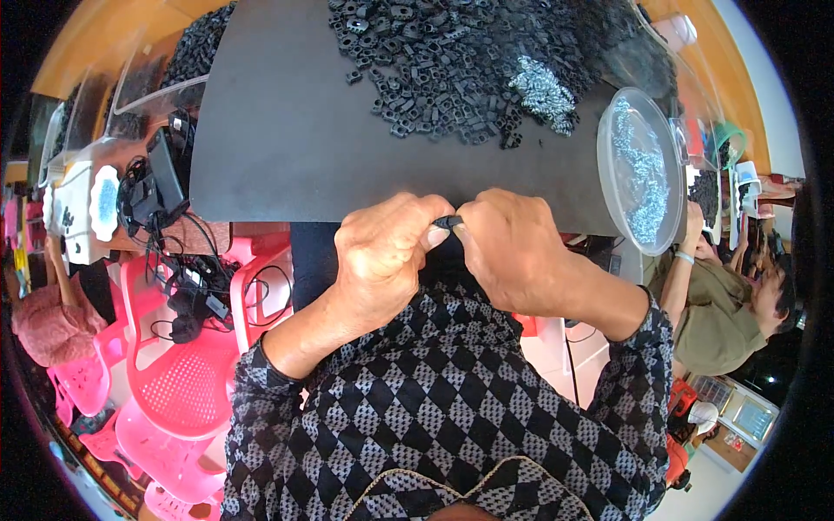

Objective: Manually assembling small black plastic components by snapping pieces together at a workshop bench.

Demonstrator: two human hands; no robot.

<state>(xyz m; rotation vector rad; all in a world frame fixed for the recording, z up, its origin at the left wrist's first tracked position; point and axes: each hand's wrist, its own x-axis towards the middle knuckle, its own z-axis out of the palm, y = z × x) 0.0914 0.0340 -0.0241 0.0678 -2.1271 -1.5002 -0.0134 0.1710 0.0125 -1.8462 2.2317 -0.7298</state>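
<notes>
Both my hands meet just off the near edge of the dark table [287, 130]. Between them is a small black plastic part [447, 222]. My left hand [387, 243] pinches it from the left with thumb and curled fingers. My right hand [512, 247] grips its other end, knuckles up, so most of the part is hidden. Beyond the hands, a wide heap of small black plastic parts [434, 78] covers the far side of the table. A little pile of shiny metal springs [546, 91] rests at the heap's right.
A clear round tray [610, 187] with small silvery pieces sits at the table's right edge. Left stand a pink plastic chair [187, 382] and tangled black cables [143, 195]. At right, a person in a green shirt [717, 313] sits nearby. Bins of black parts [195, 52] stand far left.
</notes>
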